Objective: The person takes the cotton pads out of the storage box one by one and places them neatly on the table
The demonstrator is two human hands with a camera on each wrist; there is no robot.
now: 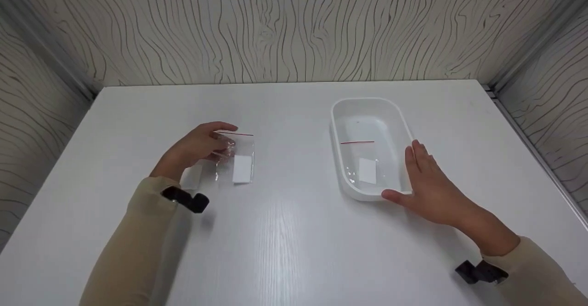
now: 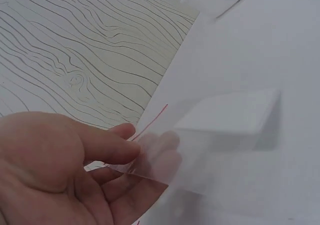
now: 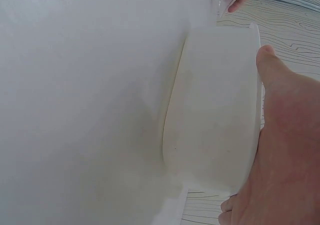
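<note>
My left hand (image 1: 195, 146) pinches a clear zip bag (image 1: 247, 146) near its red-striped top, between thumb and fingers. Inside that bag is a white rectangular piece (image 1: 242, 169), and the left wrist view shows the bag (image 2: 220, 155) tilted above the table. Under the left wrist lies a pale flat item (image 1: 191, 177), mostly hidden. A white plastic tub (image 1: 367, 99) stands on the right. My right hand (image 1: 434, 193) rests against its near right corner, fingers straight along the side and thumb at the near rim. Another red-striped clear bag (image 1: 353, 156) with a white piece lies inside the tub.
The white table (image 1: 285, 232) runs back to a wood-patterned panel (image 1: 285, 30). Similar panels with grey metal edges stand at the left and right. A stretch of tabletop separates the left hand from the tub.
</note>
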